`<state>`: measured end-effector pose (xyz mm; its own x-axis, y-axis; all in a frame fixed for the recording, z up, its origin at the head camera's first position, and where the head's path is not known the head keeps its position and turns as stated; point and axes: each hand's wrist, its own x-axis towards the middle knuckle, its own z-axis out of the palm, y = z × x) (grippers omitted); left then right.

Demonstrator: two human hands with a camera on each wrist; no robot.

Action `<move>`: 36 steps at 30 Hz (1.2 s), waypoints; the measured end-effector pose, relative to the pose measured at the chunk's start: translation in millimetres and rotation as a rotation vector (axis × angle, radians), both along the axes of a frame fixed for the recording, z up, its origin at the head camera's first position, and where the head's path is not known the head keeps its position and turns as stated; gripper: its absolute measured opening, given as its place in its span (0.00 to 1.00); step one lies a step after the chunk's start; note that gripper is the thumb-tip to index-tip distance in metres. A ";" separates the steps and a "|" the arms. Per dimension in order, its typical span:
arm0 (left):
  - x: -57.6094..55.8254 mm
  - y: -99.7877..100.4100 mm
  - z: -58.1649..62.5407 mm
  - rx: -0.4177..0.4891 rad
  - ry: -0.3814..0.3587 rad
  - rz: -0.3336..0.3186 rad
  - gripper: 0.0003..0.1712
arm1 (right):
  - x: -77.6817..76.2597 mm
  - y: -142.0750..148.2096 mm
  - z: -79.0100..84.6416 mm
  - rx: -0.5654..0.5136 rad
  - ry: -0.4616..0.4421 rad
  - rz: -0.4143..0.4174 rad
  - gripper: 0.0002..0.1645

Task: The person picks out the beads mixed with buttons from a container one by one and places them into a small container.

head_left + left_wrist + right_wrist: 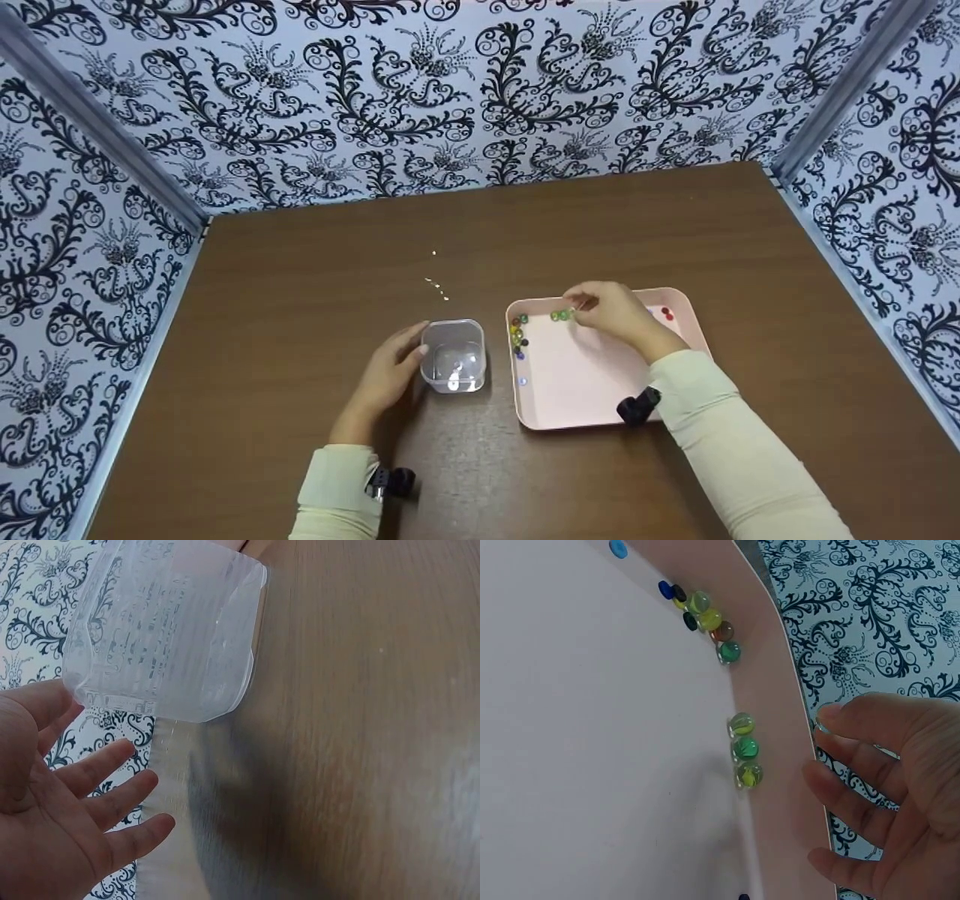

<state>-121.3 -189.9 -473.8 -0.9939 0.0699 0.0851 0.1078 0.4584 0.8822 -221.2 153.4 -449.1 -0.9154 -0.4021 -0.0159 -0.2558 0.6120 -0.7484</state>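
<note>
Sleeve [757, 457] | right grip [619, 313] pinches glassy greenish marble [820, 724] | left grip [388, 375] apart, touching clear box [454, 358]

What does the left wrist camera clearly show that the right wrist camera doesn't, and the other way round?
Only the left wrist view clearly shows the clear, square-cornered plastic container and the left hand touching it.

Only the right wrist view clearly shows the shallow pink tray, the round green and yellow glass marbles along its side, and the right hand pinching a small glassy piece.

Both share the white backdrop with black scrollwork. The brown wooden tabletop is plain in the left wrist view; I can't tell whether the right includes it.
</note>
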 end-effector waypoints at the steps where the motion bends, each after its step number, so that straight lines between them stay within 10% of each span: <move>1: 0.1 -0.1 0.0 0.004 -0.001 0.002 0.22 | 0.3 -0.3 0.4 -0.010 -0.005 0.000 0.17; 36: 1.2 0.2 -0.3 0.018 -0.045 0.037 0.22 | 30.2 -40.7 29.5 -0.352 -0.092 -0.034 0.20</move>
